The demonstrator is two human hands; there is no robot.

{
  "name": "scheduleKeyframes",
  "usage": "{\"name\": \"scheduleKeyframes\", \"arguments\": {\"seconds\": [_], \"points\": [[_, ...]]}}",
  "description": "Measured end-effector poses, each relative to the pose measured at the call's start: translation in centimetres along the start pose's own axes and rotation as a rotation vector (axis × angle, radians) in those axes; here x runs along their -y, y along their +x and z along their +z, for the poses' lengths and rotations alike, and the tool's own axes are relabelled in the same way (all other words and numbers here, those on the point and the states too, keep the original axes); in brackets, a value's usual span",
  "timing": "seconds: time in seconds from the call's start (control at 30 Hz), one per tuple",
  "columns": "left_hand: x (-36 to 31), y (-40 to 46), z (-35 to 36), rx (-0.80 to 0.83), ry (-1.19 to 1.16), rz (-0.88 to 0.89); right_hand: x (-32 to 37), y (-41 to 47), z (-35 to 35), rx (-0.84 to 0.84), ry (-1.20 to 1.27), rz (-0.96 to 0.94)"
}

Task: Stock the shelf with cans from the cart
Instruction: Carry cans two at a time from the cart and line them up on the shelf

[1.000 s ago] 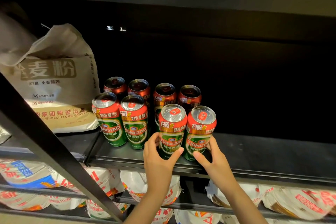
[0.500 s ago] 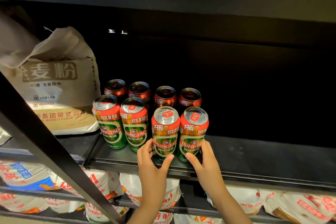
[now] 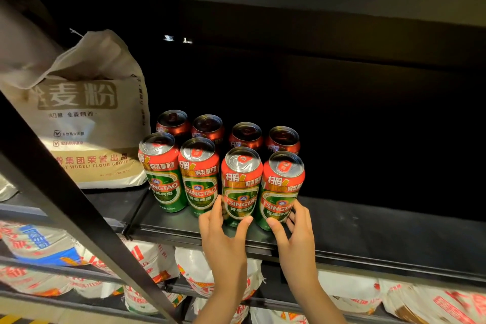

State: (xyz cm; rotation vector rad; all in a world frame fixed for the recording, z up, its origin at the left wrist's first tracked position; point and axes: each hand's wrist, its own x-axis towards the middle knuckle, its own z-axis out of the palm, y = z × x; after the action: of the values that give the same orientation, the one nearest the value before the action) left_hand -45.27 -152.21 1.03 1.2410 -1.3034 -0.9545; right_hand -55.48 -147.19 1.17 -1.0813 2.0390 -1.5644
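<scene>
Several green-and-red beer cans stand upright in two rows on the black shelf (image 3: 368, 229). My left hand (image 3: 223, 229) grips the base of the third front can (image 3: 240, 187), thumb on its right side and fingers on its left. My right hand (image 3: 294, 226) grips the base of the fourth front can (image 3: 282, 189) at the row's right end. Both held cans stand on the shelf, touching each other. Two more front cans (image 3: 163, 171) stand to the left, and a back row (image 3: 246, 135) sits in shadow behind them.
A beige flour sack (image 3: 86, 123) stands left of the cans. A black diagonal brace (image 3: 65, 205) crosses the left foreground. To the right of the cans the shelf surface is bare and dark. Printed white sacks (image 3: 194, 268) fill the shelf below. The cart is not in view.
Both hands slid the two right front cans leftward and back along the shelf, closing the gap to the other front cans. The two cans now line up with that row.
</scene>
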Motion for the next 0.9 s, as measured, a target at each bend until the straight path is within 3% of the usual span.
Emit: {"name": "scheduleKeyframes", "arguments": {"seconds": [0.9], "points": [[-0.42, 0.18, 0.22, -0.026, -0.093, 0.006, 0.08, 0.41, 0.61, -0.031, -0.063, -0.017]]}}
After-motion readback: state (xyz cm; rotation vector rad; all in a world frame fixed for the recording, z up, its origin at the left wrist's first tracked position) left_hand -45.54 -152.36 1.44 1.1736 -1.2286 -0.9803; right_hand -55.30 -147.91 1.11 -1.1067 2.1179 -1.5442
